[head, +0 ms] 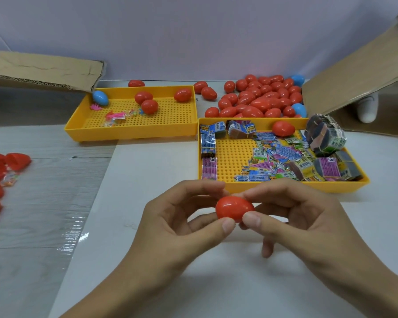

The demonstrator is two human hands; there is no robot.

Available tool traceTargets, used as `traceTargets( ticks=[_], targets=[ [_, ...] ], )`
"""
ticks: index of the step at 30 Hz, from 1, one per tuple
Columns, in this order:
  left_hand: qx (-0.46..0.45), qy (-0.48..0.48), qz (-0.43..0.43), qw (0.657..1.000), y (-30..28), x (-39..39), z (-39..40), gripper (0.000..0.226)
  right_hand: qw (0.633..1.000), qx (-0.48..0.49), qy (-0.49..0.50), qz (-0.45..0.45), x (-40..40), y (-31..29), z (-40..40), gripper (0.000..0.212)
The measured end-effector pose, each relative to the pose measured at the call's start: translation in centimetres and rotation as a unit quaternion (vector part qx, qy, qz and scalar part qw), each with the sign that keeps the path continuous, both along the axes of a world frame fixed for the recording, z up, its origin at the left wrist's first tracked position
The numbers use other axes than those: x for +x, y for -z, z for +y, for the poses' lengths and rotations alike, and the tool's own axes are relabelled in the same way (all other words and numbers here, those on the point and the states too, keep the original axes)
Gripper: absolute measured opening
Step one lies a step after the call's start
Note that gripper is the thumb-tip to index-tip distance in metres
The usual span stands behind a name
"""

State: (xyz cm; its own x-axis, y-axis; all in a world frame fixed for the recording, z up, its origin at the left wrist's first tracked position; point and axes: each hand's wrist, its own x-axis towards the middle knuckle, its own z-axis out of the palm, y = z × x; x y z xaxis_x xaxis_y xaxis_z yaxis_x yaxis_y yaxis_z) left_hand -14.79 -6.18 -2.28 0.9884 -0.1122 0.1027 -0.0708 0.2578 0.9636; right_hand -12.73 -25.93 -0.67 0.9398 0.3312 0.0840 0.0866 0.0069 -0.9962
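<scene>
Above a white bench (pixel 147 260), a person is holding a closed red plastic egg (pixel 234 208) between both hands, just in front of the near rim of a yellow tray (pixel 285 188). The left hand (pixel 170 226) is pinching the egg's left end, its thumb pressing on the near side and its curled fingers (pixel 200 187) closing over the far side. The right hand (pixel 308 221) is gripping the right end in the same way, thumb toward the camera and index finger arching over the top. The two thumbs are sitting just beside each other on the shell.

Behind the hands, the yellow tray is carrying loose printed leaflets (pixel 278 154), several banded bundles (pixel 325 134) of them and a stray egg (pixel 283 128) resting against its far wall. A second tray (pixel 129 134), farther left, is holding three red eggs (pixel 144 97), a blue egg (pixel 100 98) in its far left corner and small packets of coloured toys (pixel 116 117).

A heap of red eggs (pixel 260 102), with a few blue ones among them, is lying on the bench beyond the trays, between two cardboard flaps (pixel 41 70). Opened red shells (pixel 17 160) are lying at the far left of the view.
</scene>
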Motion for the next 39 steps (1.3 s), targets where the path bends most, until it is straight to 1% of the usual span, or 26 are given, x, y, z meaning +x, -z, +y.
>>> traceTargets(
  ticks=[3,8,12,15,18,23,26,30,32,34,35,37,38,39],
  targets=[
    [-0.004,-0.004,-0.004,1.000,0.0,0.0,0.0,0.041,1.000,-0.013,-0.005,-0.027,-0.1,0.1,0.0,0.027],
    [0.009,0.012,-0.014,1.000,-0.2,0.1,-0.1,0.036,0.998,-0.012,0.013,-0.061,-0.2,0.1,0.1,0.028],
    [0.005,0.002,0.011,1.000,-0.2,-0.1,-0.2,0.039,0.999,0.004,0.024,-0.040,-0.2,0.0,0.3,0.026],
    [0.026,0.010,0.026,0.999,-0.4,-0.2,-0.2,0.039,0.999,0.019,0.033,-0.019,-0.2,0.0,0.4,0.025],
    [0.049,0.010,0.044,0.998,-0.7,-0.3,-0.2,0.039,0.999,0.023,0.029,-0.015,-0.2,0.1,0.4,0.019],
    [0.055,0.014,0.054,0.997,-0.8,-0.3,-0.1,0.040,0.999,0.020,0.024,-0.013,-0.1,0.3,0.5,0.024],
    [0.059,0.011,0.057,0.997,-0.7,-0.2,0.0,0.038,0.999,-0.002,0.021,-0.041,0.0,0.7,0.3,0.026],
    [0.091,0.021,0.059,0.994,-0.3,0.0,0.1,0.037,0.990,-0.061,0.006,-0.125,0.1,1.2,0.0,0.027],
    [0.091,0.007,0.053,0.994,-0.3,0.0,0.0,0.037,0.974,-0.108,0.018,-0.200,0.5,1.1,-0.4,0.025],
    [0.082,-0.016,0.051,0.995,-0.3,0.1,0.0,0.038,0.930,-0.195,0.069,-0.302,1.6,0.8,-1.2,0.029],
    [0.077,-0.027,0.051,0.995,-0.4,0.2,0.1,0.038,0.904,-0.250,0.097,-0.334,2.2,0.7,-1.6,0.036],
    [0.066,-0.048,0.048,0.995,-0.5,0.2,0.2,0.038,0.852,-0.375,0.126,-0.343,3.3,0.7,-2.2,0.053],
    [0.060,-0.058,0.046,0.995,-0.6,0.2,0.2,0.039,0.828,-0.435,0.130,-0.330,3.6,1.0,-2.3,0.058],
    [0.052,-0.065,0.046,0.995,-0.6,0.2,0.1,0.039,0.809,-0.478,0.131,-0.316,3.8,1.3,-2.3,0.057]
  ],
)
